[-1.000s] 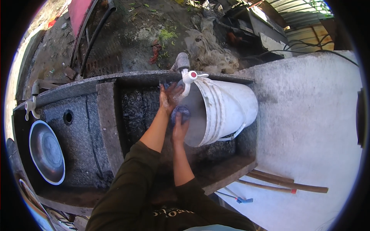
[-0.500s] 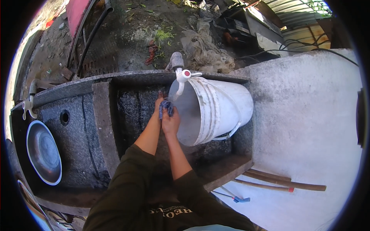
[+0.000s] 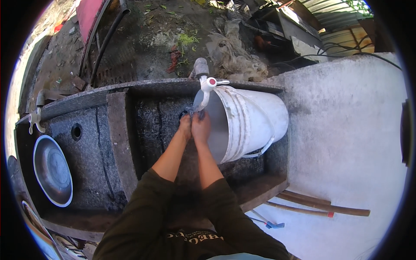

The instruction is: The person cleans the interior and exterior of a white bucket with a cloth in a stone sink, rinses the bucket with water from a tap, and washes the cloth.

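Note:
Under the mouth of the white tap (image 3: 206, 89), both of my hands are close together and closed. A small piece of dark blue-grey cloth (image 3: 201, 115) shows at the fingers of my right hand (image 3: 200, 128). My left hand (image 3: 185, 126) is beside it, closed around the cloth's other side, its fingertips partly hidden. Water splashes around the fingers. Just to the right, a white bucket (image 3: 255, 121) lies on its side in the stone sink (image 3: 119, 143), its open mouth toward my hands. Most of the cloth is hidden.
A metal basin (image 3: 53, 171) leans in the left sink compartment, near a drain hole (image 3: 76, 131) and a second tap (image 3: 35, 121). A white wall (image 3: 342, 130) bounds the right side. Wooden poles (image 3: 323, 206) lie at its foot. Behind the sink is dirt ground with crumpled plastic (image 3: 236, 54).
My hands have moved a little farther out and right, directly beneath the tap. The cloth, plainly visible before, is now mostly covered by my fingers.

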Demonstrator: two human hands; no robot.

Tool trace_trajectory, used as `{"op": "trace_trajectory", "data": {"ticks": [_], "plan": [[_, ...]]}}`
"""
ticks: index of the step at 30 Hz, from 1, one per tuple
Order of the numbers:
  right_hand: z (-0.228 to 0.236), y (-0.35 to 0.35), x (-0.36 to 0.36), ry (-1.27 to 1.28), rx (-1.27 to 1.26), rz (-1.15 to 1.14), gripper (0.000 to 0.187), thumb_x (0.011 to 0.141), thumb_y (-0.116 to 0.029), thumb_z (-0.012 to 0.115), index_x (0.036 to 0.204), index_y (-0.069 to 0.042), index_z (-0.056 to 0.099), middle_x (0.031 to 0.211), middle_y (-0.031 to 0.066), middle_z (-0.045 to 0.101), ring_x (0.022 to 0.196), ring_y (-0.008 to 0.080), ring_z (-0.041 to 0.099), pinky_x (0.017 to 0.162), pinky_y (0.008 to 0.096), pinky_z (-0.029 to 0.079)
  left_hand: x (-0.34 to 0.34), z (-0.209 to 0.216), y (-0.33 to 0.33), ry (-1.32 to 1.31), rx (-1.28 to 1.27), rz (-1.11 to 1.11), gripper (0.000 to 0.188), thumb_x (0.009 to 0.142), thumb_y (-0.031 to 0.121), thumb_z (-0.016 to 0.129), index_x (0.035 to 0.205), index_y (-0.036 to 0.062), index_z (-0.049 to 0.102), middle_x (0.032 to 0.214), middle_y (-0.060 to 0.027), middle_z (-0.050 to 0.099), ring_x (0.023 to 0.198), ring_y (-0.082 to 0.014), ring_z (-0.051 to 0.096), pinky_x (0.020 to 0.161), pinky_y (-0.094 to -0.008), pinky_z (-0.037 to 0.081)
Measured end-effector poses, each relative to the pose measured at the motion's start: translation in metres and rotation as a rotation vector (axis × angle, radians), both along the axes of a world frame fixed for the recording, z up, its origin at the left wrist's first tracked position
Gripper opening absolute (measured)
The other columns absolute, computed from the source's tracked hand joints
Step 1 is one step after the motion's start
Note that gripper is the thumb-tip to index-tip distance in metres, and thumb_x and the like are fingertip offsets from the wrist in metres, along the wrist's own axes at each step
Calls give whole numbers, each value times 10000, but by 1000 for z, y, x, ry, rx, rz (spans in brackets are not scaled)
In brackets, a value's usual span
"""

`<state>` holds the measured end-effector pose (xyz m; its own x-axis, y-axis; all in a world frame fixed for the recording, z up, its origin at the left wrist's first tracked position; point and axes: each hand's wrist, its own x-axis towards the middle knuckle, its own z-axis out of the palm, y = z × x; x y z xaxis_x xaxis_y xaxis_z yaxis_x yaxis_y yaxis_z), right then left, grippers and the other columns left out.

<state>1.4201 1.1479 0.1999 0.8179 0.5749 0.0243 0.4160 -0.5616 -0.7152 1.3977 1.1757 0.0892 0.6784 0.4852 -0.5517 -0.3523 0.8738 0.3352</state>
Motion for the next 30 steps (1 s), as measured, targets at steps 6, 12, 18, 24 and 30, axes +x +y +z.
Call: {"op": "trace_trajectory", "data": {"ticks": [6,12,18,24,30], "plan": [[9,-14,-30,185,127,4,290,766,-199,531,971,7,542,837,241,593,810,406,565,691,428,440,-18,-2,19,141,-119,-65,393,891,388,400,1042,51,534,825,-107,607,698,-242,590,640,-377,485],[-3,5,-21,86,5,68,349,764,-243,537,1044,-35,535,873,242,591,849,412,556,733,460,433,-19,16,24,-59,24,137,377,871,411,478,1056,89,540,921,-107,606,792,-194,571,716,-347,467],[-4,-16,-18,159,-147,-63,315,752,-244,553,992,-41,536,876,230,597,828,421,555,693,473,439,-42,79,25,-111,-202,-151,739,812,635,371,1155,-13,461,1119,-140,525,982,-244,518,900,-401,383],[-17,2,1,106,-70,40,347,718,-215,567,1017,-42,537,883,233,597,832,416,561,699,460,457,-39,90,11,-130,-108,43,866,790,698,273,1252,-27,372,1170,-151,495,1053,-292,478,945,-406,345],[-22,-4,17,74,-51,-119,369,710,-239,559,1007,-22,535,860,239,597,818,430,556,692,471,451,-46,106,5,-388,-66,-104,940,731,757,303,1282,-4,334,1237,-105,453,1104,-241,444,955,-369,334]]}}
